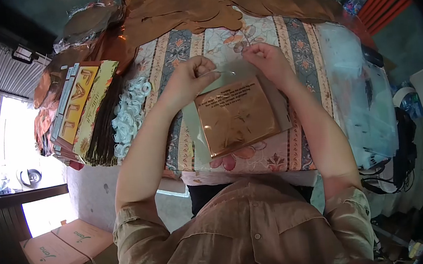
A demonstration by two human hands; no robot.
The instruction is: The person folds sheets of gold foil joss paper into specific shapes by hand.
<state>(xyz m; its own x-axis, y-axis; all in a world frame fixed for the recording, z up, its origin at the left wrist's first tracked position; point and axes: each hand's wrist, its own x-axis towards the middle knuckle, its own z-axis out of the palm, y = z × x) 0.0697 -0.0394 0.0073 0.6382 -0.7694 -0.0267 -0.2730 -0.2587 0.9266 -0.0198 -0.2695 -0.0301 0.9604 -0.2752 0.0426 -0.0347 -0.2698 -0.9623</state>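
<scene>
A copper-coloured foil sheet in a clear sleeve (235,114) lies flat on a floral patterned cloth (295,44) in front of me. My left hand (192,77) pinches the sleeve's top edge at its left end. My right hand (266,59) grips the same top edge further right. Both hands sit just beyond the far side of the packet, fingers curled closed on the thin clear flap between them.
A stack of packaged "FALL" banners (80,102) and dark and white fringe bundles (116,119) lie at the left. Copper foil shapes (218,3) cover the far end. Clear plastic bags (360,89) lie at the right. Cardboard boxes (60,251) stand on the floor, lower left.
</scene>
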